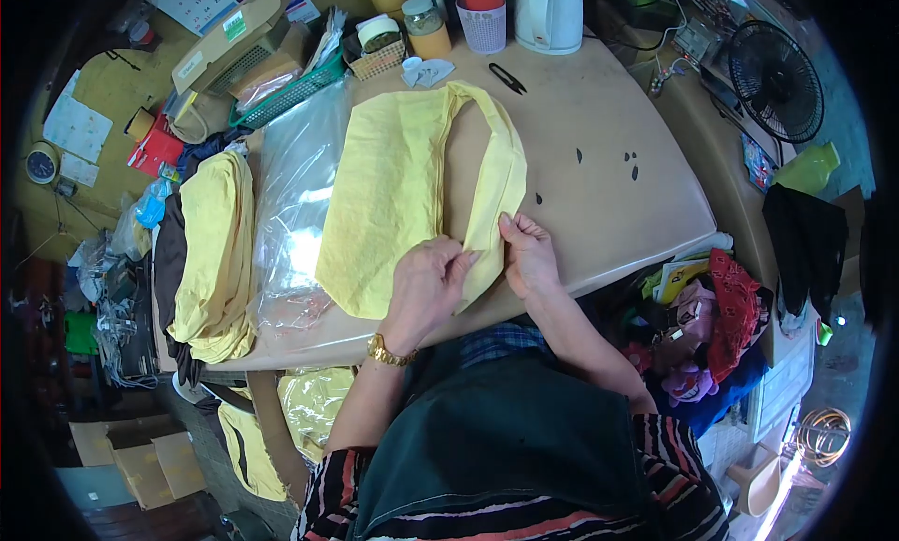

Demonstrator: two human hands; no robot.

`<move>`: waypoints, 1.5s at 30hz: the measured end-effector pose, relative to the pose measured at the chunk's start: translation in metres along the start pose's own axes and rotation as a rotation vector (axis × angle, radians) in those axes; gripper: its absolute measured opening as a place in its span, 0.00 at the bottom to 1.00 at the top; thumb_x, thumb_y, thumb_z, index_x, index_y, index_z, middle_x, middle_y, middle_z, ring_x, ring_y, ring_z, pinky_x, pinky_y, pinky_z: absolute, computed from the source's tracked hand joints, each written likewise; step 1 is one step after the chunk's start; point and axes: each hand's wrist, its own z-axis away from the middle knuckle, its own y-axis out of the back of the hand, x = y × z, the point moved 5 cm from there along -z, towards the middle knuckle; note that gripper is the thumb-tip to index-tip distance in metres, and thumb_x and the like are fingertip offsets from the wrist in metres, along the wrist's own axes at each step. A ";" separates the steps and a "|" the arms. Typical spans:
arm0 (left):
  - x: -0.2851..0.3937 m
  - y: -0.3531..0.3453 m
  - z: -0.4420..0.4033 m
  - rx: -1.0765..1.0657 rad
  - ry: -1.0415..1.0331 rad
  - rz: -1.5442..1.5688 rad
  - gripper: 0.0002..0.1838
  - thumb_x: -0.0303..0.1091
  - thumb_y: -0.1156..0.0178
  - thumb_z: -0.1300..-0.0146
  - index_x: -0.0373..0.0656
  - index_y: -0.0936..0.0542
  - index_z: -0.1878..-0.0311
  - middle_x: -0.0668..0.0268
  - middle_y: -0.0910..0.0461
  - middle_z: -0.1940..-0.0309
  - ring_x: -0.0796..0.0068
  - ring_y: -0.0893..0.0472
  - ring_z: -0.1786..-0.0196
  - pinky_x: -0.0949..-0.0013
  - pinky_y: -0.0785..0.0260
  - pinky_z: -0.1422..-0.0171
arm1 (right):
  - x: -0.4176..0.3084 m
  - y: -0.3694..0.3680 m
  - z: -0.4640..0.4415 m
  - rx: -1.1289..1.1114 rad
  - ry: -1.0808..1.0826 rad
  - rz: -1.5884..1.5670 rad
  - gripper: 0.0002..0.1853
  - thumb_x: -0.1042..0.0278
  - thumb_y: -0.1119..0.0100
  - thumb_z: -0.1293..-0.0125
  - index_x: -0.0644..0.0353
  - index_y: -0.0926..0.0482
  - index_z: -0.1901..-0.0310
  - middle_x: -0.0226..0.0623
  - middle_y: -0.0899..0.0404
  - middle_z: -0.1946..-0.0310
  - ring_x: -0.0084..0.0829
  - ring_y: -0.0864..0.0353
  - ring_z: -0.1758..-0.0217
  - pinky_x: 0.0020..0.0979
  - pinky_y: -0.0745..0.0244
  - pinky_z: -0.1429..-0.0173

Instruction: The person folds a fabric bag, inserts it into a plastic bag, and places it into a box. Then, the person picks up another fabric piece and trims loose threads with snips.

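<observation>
A yellow cloth bag [389, 176] lies flat on the tan table [599, 204], its long strap looping up and round to the right. My left hand [429, 284] pinches the strap's lower part near the bag's right edge. Just to the right, my right hand [531, 255] grips the strap's outer edge between thumb and curled fingers. Left of the bag is clear plastic sheeting [300, 185], and beyond it a folded stack of yellow cloth [213, 260]. Black thread snips [508, 78] rest above the strap.
Along the back stand a green basket [290, 92], a jar [426, 26], a lilac cup [484, 28] and a white kettle [550, 17]. A black fan [775, 82] is at the right. Coloured cloths [730, 307] are heaped beyond the table's right front edge.
</observation>
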 end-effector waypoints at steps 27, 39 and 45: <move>-0.088 0.024 -0.006 -0.052 -0.244 -0.566 0.34 0.34 0.35 0.47 0.59 0.28 0.34 0.62 0.32 0.32 0.59 0.37 0.27 0.36 0.56 0.23 | -0.119 0.009 0.068 -0.430 1.013 2.119 0.24 0.71 0.32 0.59 0.57 0.26 0.55 0.39 0.26 0.48 0.43 0.30 0.37 0.54 0.42 0.28; -0.053 0.024 0.073 -0.221 -0.128 -0.279 0.11 0.24 0.38 0.55 0.42 0.29 0.68 0.60 0.27 0.70 0.56 0.23 0.62 0.57 0.31 0.56 | -0.165 0.036 0.069 -0.380 0.907 2.043 0.08 0.81 0.42 0.53 0.59 0.25 0.70 0.36 0.20 0.59 0.40 0.20 0.51 0.43 0.28 0.40; -0.016 0.023 0.073 -0.076 -0.120 -0.327 0.29 0.39 0.35 0.43 0.44 0.30 0.38 0.50 0.34 0.34 0.46 0.35 0.30 0.40 0.46 0.29 | -0.145 -0.032 0.083 -0.320 0.853 2.150 0.20 0.70 0.41 0.42 0.61 0.23 0.46 0.44 0.25 0.41 0.44 0.28 0.34 0.56 0.44 0.27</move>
